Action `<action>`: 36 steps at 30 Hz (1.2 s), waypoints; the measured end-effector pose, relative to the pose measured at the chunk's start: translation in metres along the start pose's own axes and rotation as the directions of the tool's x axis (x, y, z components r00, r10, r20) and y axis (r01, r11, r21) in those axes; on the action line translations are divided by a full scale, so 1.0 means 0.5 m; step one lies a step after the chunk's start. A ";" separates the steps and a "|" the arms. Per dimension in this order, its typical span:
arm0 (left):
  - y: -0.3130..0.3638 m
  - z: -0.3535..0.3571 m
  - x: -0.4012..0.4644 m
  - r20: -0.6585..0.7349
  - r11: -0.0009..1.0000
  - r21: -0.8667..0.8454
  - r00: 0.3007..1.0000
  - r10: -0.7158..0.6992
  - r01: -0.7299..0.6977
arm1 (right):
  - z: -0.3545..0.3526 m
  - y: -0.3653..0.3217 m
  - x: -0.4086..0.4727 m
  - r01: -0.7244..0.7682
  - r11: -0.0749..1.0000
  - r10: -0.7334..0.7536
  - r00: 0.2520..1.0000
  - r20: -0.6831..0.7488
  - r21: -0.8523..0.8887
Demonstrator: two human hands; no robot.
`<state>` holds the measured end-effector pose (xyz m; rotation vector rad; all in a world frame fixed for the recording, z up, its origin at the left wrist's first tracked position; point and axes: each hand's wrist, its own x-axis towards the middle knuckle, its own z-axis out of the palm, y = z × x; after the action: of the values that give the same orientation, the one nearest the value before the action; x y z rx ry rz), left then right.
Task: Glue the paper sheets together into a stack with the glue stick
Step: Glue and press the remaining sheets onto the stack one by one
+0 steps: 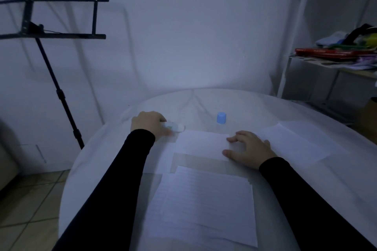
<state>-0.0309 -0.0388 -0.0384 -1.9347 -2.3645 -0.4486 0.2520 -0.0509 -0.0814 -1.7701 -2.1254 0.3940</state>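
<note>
On a dim, white-covered round table (285, 112), the left hand (150, 124) grips the glue stick (175, 127) at the far sheet (201, 143)'s left corner. The right hand (250, 150) presses spread fingers on its right edge. With only that edge pinned, I judge the stroke may wrinkle the sheet.

Two hands are in view, left (150, 123) and right (250, 150). There is one glue stick (175, 126) and one blue cap (221, 118). Paper lies in three places: one sheet (201, 144), one sheet (295, 144), and one pile (206, 206) whose sheet count cannot be told. One music stand (49, 34) stands left.
</note>
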 end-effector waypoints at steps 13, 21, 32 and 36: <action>0.021 0.043 -0.021 -0.139 0.668 -0.744 0.977 -0.164 0.006 | 0.001 0.006 -0.001 -0.017 1.000 0.017 1.000 0.009 0.000; 0.025 0.062 -0.022 -0.093 0.675 -0.735 0.974 -0.207 0.073 | 0.003 0.007 0.004 -0.022 1.000 0.022 1.000 -0.007 0.002; 0.038 0.023 -0.036 -0.609 0.725 -0.624 0.763 -0.219 -0.291 | 0.013 0.012 0.011 -0.073 0.997 0.071 0.996 -0.061 -0.028; 0.122 0.018 -0.070 -0.727 0.798 -0.329 0.675 0.127 -0.505 | 0.007 0.013 0.010 -0.006 1.000 0.007 0.983 -0.185 0.009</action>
<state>0.0370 -0.0590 -0.0432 -1.8315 -1.4571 -1.5658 0.2554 -0.0447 -0.0870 -1.7364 -1.9859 0.2296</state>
